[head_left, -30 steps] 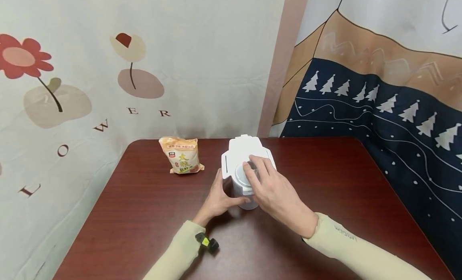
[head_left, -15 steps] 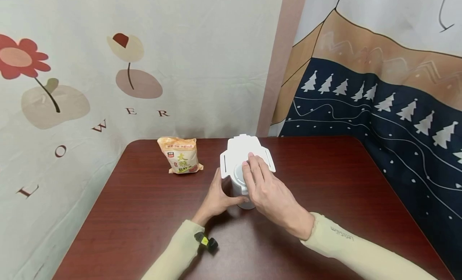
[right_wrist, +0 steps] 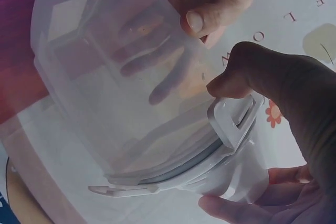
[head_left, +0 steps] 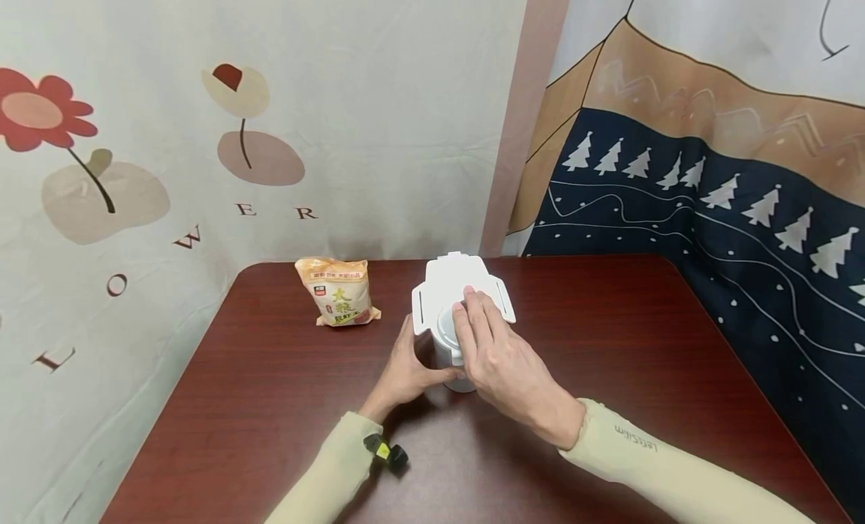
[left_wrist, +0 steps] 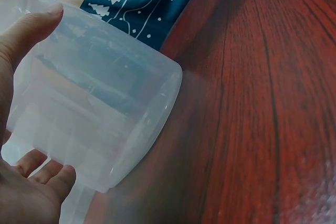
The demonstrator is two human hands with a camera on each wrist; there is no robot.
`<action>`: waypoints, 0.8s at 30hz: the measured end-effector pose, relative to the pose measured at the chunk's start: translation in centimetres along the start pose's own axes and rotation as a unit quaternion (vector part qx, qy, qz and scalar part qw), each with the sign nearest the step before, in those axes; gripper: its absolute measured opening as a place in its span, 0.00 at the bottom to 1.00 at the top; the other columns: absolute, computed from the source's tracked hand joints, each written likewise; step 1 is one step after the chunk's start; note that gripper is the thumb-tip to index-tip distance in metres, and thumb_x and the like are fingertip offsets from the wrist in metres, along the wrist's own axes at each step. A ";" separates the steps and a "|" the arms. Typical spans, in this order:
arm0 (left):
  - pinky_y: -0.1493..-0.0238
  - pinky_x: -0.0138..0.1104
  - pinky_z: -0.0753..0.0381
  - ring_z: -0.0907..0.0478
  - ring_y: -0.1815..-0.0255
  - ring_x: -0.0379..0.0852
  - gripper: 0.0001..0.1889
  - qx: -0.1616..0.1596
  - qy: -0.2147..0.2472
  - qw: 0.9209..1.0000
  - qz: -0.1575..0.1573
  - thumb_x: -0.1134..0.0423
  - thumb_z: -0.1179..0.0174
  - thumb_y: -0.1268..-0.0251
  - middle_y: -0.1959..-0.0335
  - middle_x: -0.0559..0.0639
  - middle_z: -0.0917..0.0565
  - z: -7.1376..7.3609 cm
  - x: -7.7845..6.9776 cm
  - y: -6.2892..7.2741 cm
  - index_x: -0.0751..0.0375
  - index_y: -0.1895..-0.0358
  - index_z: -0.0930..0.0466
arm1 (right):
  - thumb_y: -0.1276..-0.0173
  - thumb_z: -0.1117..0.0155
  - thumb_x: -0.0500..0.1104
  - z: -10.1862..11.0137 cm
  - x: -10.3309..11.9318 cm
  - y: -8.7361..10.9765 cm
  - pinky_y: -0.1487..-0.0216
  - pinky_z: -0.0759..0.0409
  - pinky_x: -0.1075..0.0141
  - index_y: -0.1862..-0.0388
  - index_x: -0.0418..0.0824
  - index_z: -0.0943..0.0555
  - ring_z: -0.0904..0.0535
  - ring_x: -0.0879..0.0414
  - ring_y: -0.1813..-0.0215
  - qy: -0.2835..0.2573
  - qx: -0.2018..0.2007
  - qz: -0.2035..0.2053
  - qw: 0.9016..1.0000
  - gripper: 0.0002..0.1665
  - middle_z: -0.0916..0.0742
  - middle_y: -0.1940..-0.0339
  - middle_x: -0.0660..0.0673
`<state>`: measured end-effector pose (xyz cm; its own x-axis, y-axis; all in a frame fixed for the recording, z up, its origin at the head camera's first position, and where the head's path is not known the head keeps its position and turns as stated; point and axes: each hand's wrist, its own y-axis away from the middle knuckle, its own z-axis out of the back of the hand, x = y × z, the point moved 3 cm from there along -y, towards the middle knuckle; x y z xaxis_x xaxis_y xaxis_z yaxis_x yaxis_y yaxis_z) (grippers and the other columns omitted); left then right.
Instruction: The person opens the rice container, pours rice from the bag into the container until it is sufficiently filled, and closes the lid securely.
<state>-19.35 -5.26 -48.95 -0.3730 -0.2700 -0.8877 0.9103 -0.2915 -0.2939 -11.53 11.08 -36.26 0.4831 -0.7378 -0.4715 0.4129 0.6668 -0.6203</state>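
A translucent plastic storage container (left_wrist: 94, 93) stands upright on the table, topped by a white lid (head_left: 454, 276) with side flaps and a raised round cap (head_left: 446, 325). My left hand (head_left: 405, 370) grips its left side, thumb across the front and fingers behind, as the left wrist view shows. Over the lid lies my right hand (head_left: 513, 366), its fingers across the cap. In the right wrist view, the right thumb (right_wrist: 231, 80) is at the front latch (right_wrist: 233, 119), while the fingers reach round the cap's other side. The container looks see-through with nothing visible inside.
A small cream-coloured bag (head_left: 341, 295) with Chinese print stands at the back left of the dark red wooden table (head_left: 608, 336). Behind the table hang a flower-print cloth (head_left: 392, 118) and a navy cloth with white trees (head_left: 628, 209).
The right hand's fingers, spread over the cap earlier, have come together and settled across it, covering a gap that showed between them. The left hand and the container have stayed put.
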 end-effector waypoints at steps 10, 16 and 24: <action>0.21 0.48 0.36 0.33 0.26 0.46 0.61 0.001 0.007 1.000 -0.001 0.57 0.12 0.66 0.29 0.47 0.31 0.1 -0.1 0.1 0.47 0.23 0.41 | 0.29 0.42 0.40 0.1 0.1 0.0 0.36 0.17 0.57 0.38 0.19 0.26 0.18 0.34 0.40 0.008 0.009 0.005 1.000 0.28 0.19 0.38 0.22; 0.21 0.48 0.36 0.32 0.27 0.46 0.61 0.000 0.005 1.000 -0.003 0.57 0.12 0.66 0.29 0.46 0.31 -0.1 -0.1 0.1 0.46 0.23 0.41 | 0.39 0.24 0.48 0.2 0.3 0.1 0.35 0.18 0.57 0.36 0.20 0.26 0.18 0.34 0.39 0.015 0.023 0.002 1.000 0.42 0.19 0.37 0.22; 0.23 0.49 0.35 0.31 0.29 0.47 0.60 0.001 0.012 1.000 -0.003 0.59 0.13 0.67 0.31 0.49 0.29 0.3 -0.1 -0.1 0.49 0.24 0.40 | 0.51 0.29 0.43 0.7 -0.7 -0.1 0.43 0.14 0.57 0.39 0.23 0.25 0.17 0.36 0.38 -0.089 0.011 -0.024 0.996 0.40 0.18 0.38 0.26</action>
<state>-19.45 -5.47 -48.77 -0.3737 -0.2461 -0.8943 0.9077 -0.2953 -0.2980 -11.39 11.60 -35.41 0.5904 -0.7399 -0.3224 0.4545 0.6349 -0.6248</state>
